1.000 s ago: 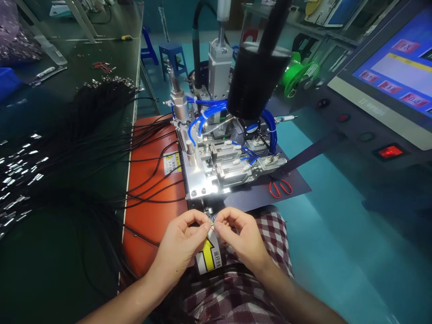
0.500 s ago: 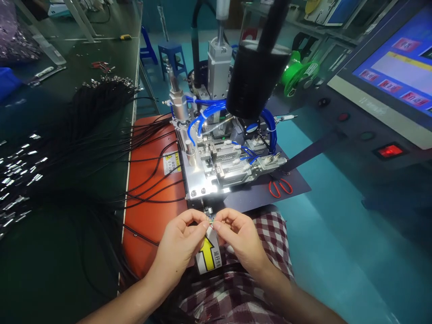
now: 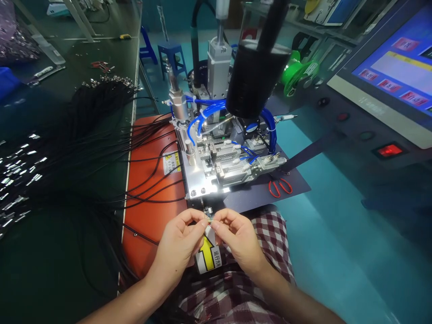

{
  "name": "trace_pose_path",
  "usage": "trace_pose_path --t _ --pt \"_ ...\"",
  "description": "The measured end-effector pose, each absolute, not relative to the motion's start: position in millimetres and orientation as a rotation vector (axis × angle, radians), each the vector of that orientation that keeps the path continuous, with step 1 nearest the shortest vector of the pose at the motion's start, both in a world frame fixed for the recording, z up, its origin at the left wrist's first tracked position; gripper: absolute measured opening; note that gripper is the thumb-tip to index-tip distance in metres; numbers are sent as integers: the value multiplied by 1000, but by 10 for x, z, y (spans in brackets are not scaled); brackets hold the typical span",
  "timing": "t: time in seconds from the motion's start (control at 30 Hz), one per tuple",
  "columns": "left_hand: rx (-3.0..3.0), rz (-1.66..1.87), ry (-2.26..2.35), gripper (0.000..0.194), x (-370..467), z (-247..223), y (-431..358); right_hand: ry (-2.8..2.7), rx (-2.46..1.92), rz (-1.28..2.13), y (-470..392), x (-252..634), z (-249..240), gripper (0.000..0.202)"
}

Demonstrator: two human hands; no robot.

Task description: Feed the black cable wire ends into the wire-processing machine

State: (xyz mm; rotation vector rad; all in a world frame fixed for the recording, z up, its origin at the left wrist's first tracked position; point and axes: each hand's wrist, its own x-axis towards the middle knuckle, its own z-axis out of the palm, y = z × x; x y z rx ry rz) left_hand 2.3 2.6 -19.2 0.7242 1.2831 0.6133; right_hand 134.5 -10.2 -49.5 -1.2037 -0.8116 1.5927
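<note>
My left hand (image 3: 181, 238) and my right hand (image 3: 238, 237) meet at the near edge of the machine, thumbs and fingertips pinched. Between them run thin wires (image 3: 210, 221), a yellow-green strand showing in the narrow gap; their ends are hidden by my fingers. Both hands are closed on these wires. Just below lies a white label with a yellow arrow (image 3: 208, 254). Beyond my fingertips stands the metal machine (image 3: 202, 180), with blue air tubes (image 3: 212, 109) looped over it.
Black cables (image 3: 148, 180) cross the orange board (image 3: 151, 220) from a big bundle (image 3: 97, 103) on the dark green table. Red-handled scissors (image 3: 280, 188) lie right of the machine. A black nozzle (image 3: 256, 81) hangs above. A control panel with a screen (image 3: 398, 67) stands at right.
My fingertips have drawn slightly apart, and the yellow-green strand shows more clearly in the gap. Both hands otherwise keep their place and their pinch.
</note>
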Motion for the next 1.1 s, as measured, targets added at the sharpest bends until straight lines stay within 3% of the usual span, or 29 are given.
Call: trace_pose_path --t 0.57,0.73,0.87,1.1 --pt "724 608 1293 26 20 -210 18 -899 -1249 1531 -105 1389 -505 18" --pt "748 609 1280 27 14 -203 17 -1266 -1370 1128 -141 1400 -490 8" --pt "793 660 1281 29 41 -166 8 -1548 -1344 812 -162 1411 -455 11" --pt "841 738 1196 22 35 -152 -14 -877 -1249 1634 -84 1394 -422 20"
